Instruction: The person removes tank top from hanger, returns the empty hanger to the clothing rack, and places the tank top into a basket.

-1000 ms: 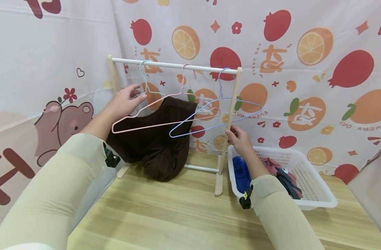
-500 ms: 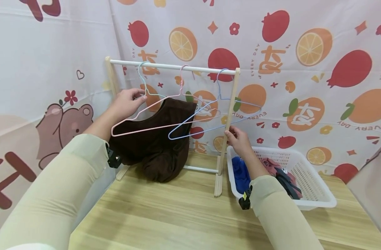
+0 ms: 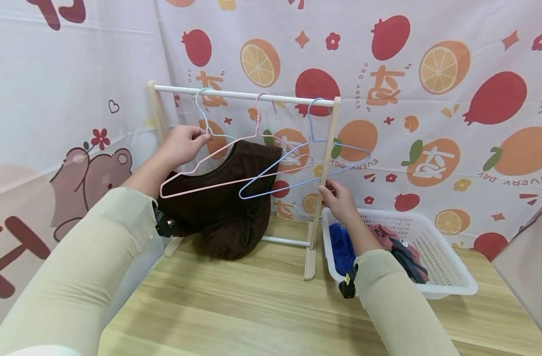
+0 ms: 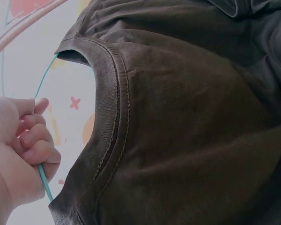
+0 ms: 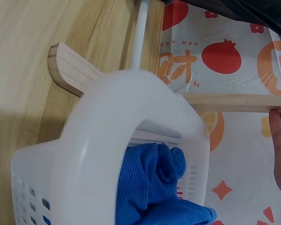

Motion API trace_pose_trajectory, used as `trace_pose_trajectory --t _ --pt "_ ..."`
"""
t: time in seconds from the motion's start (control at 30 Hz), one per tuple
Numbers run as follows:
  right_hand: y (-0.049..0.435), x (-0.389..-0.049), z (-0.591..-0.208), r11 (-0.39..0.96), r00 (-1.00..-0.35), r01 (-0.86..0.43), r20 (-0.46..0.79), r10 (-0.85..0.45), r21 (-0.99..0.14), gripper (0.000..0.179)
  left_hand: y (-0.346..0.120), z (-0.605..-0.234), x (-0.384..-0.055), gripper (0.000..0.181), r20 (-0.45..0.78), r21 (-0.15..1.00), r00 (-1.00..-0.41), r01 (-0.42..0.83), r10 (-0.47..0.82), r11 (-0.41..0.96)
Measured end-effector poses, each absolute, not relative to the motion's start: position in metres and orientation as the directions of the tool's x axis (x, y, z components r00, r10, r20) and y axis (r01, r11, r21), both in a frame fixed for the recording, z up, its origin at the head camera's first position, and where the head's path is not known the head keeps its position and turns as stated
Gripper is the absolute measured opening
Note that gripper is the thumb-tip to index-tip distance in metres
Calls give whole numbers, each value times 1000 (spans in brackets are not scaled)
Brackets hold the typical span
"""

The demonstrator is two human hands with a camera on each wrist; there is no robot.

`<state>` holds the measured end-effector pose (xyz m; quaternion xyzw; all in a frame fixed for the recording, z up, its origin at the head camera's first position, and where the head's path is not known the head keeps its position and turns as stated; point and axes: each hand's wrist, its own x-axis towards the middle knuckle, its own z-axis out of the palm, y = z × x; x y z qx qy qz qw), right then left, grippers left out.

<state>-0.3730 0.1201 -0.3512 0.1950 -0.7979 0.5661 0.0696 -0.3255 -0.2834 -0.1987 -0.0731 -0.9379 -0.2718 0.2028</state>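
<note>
The left hand (image 3: 182, 144) curls its fingers tight around the green hanger (image 4: 43, 177) carrying the brown shirt (image 3: 222, 198). The right hand (image 3: 337, 198) touches the rack post (image 3: 325, 168); its fingers seem loosely bent.

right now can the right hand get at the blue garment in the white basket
Probably yes: the right hand rests on the rack's wooden post, directly above the open-topped white basket, and the blue garment lies uncovered at its near end.

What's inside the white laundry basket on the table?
The white laundry basket holds a blue knit garment, a reddish garment and a dark garment; anything beneath them is hidden.
</note>
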Motion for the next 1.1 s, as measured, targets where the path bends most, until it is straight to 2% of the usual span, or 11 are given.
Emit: trace_pose_trajectory --t 0.17,0.43,0.7,0.9,1.1 --pt "119 -372 -354 288 -916 -383 321 -239 -878 46 -283 -198 -323 34 446 477 -895 242 4 845" --pt "118 -369 -347 270 -924 -357 295 -244 -894 48 -279 -189 -313 30 587 475 -808 286 -57 832" --pt "114 -346 -324 244 -920 -350 284 -269 -904 44 -294 -205 -311 33 508 538 -861 288 -32 793" --pt "118 -361 -337 261 -924 -347 282 -258 -901 48 -301 -232 -315 35 479 601 -878 317 -13 734" --pt "122 -375 -350 296 -925 -358 295 -238 -885 50 -294 -260 -304 35 387 656 -921 301 34 692"
